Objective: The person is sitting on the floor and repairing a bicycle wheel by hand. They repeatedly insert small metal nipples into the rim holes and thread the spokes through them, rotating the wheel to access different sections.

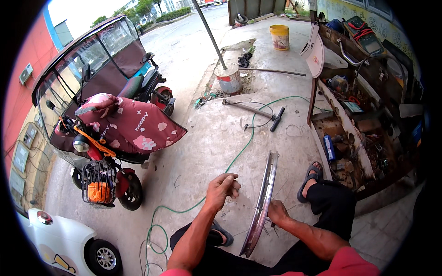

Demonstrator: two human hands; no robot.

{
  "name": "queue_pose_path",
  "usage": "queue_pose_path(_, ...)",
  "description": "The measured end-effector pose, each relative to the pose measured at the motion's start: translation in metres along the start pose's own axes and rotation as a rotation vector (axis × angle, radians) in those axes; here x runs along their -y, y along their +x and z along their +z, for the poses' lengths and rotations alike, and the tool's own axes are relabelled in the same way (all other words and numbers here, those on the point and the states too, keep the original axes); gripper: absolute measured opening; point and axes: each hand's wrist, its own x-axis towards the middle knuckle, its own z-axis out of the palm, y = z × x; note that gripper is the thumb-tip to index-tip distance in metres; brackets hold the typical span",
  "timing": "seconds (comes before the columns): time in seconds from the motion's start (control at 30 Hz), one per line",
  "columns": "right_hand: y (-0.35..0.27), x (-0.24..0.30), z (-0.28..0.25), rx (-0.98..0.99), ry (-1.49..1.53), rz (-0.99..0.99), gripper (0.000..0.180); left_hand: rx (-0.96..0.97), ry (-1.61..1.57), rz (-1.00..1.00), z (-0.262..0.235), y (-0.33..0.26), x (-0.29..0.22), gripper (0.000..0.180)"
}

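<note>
A bare metal wheel rim (264, 198) stands on edge between my legs, its narrow side toward me. My right hand (278, 213) is closed at the rim's right side, its fingertips partly hidden there. Below that hand a few thin dark spoke-like pieces (273, 226) stick out, too small to make out fully. Left of the rim and apart from it, my left hand (223, 191) is raised with its fingers curled and the thumb pressed to them. Whatever lies in that pinch, if anything, cannot be made out.
A hand pump (251, 109) lies ahead on the concrete, crossed by a green hose (239, 154). At the right stands a rusty tool bench (340, 133) full of parts. A covered red tricycle (124, 124) and a white vehicle (64, 244) are at left. Farther off is a yellow bucket (279, 37).
</note>
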Motion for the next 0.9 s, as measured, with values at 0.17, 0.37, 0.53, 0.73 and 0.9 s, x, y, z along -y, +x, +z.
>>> queue_pose_path(0.17, -0.002, 0.011, 0.002, 0.029, -0.012, -0.021, 0.054, -0.072, 0.29, 0.206, 0.011, 0.014, -0.007, 0.033)
queue_pose_path(0.37, 0.008, -0.027, 0.004, -0.022, -0.364, -0.465, 0.027, 0.033, 0.273, 0.234, 0.022, 0.033, -0.003, 0.029)
queue_pose_path(0.53, -0.004, 0.018, 0.001, 0.106, -0.108, -0.051, 0.062, 0.089, 0.188, 0.265, 0.031, 0.032, -0.01, 0.016)
queue_pose_path(0.73, -0.007, 0.018, 0.005, 0.121, -0.059, 0.014, 0.063, 0.152, 0.224, 0.147, 0.03, 0.032, -0.019, 0.016)
queue_pose_path(0.9, -0.006, 0.016, 0.005, 0.108, -0.1, -0.03, 0.065, 0.317, 0.315, 0.165, 0.024, 0.028, -0.026, 0.016)
